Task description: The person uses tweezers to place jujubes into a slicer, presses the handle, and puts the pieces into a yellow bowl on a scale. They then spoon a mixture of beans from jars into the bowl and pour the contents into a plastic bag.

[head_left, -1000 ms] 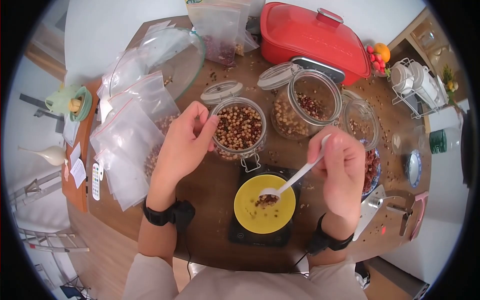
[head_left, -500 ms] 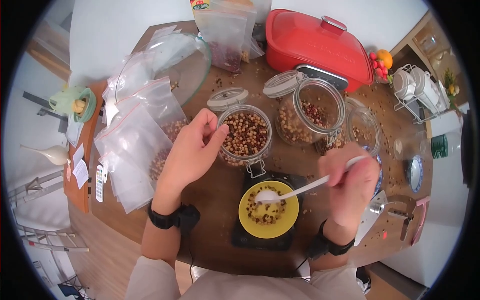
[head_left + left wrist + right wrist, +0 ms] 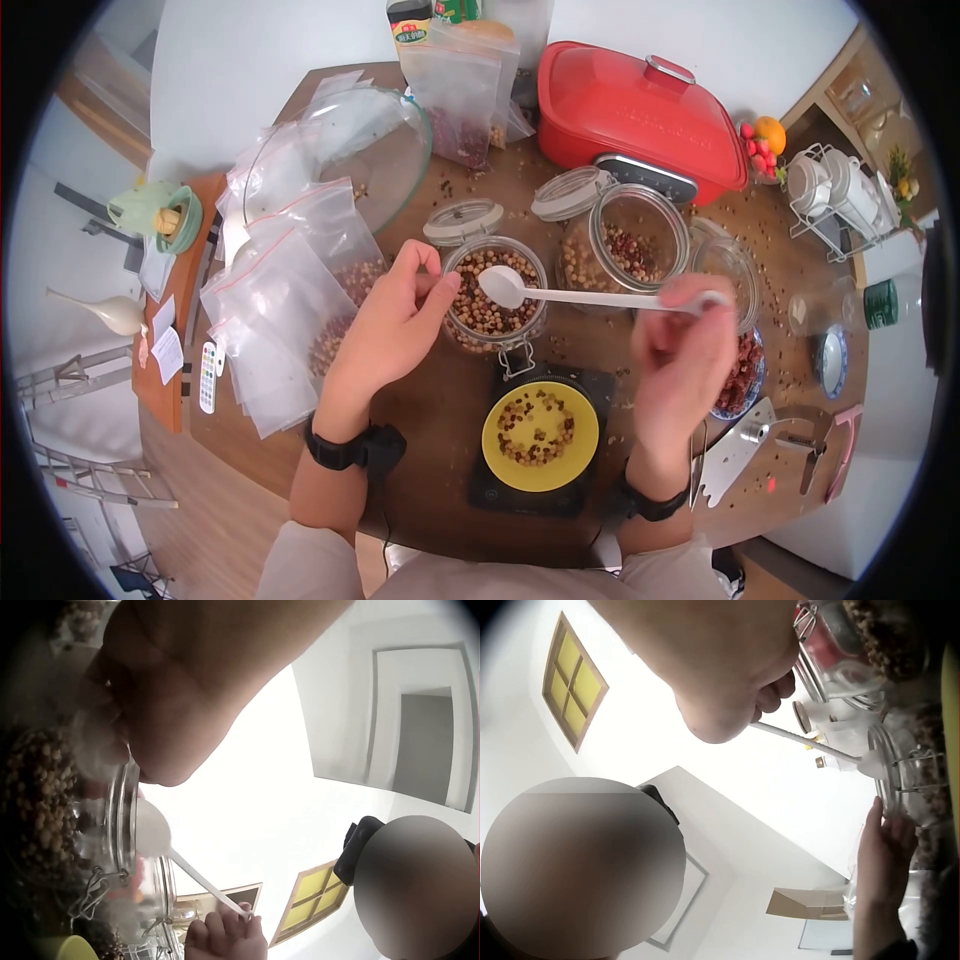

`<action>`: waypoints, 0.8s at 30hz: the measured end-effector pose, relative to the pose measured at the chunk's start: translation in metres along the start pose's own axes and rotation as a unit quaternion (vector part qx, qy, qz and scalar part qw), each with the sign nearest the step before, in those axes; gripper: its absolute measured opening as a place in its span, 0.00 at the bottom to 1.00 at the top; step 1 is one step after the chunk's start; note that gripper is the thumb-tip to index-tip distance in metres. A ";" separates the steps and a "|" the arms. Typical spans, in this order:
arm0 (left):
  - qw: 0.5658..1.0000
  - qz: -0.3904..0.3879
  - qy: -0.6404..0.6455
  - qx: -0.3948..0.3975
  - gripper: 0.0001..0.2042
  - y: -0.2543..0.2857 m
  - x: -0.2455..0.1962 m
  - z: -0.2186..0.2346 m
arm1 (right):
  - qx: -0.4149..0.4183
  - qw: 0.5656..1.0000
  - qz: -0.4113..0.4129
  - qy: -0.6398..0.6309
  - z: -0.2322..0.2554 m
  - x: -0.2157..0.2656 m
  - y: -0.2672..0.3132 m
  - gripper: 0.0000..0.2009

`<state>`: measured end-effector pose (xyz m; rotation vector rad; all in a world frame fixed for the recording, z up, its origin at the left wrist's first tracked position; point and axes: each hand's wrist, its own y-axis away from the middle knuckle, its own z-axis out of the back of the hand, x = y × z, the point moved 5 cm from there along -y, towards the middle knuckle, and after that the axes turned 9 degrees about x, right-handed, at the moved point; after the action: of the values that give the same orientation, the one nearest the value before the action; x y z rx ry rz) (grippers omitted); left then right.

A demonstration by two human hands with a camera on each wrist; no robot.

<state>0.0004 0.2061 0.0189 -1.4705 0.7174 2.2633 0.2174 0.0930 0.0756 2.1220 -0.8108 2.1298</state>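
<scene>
My right hand [image 3: 685,375] grips the handle of a white plastic spoon [image 3: 590,297]. The spoon's bowl is over the mouth of an open clip-top glass jar [image 3: 497,345], full of tan and dark red-brown beans [image 3: 485,305]. My left hand [image 3: 395,325] holds that jar at its left rim, thumb along the edge and fingers bent; in the right wrist view the left hand [image 3: 885,855] is against the jar. Below the jar, a yellow dish [image 3: 541,470] sits on a black kitchen scale [image 3: 590,395], with beans scattered in a ring inside.
Another open glass jar [image 3: 640,235] holds beans behind right. Zip bags [image 3: 265,300] and a glass lid [image 3: 405,190] lie left. A red electric cooker [image 3: 630,110] stands at the back. Right are a blue-rimmed bowl [image 3: 757,395] of reddish pieces, a metal scraper [image 3: 735,455] and stray beans.
The spoon tipped its beans into the yellow dish, where they lie spread out. My right hand then swung the spoon up and away to the jar's mouth. My left hand stays by the jar.
</scene>
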 end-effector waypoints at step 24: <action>0.998 -0.031 -0.045 0.016 0.09 0.001 0.002 0.002 | 0.146 0.985 -0.076 0.052 -0.022 -0.021 -0.001 0.14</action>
<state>-0.0023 0.2066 0.0179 -1.3485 0.6685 2.2440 0.1988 0.1092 0.0574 2.0937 -0.3304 2.3734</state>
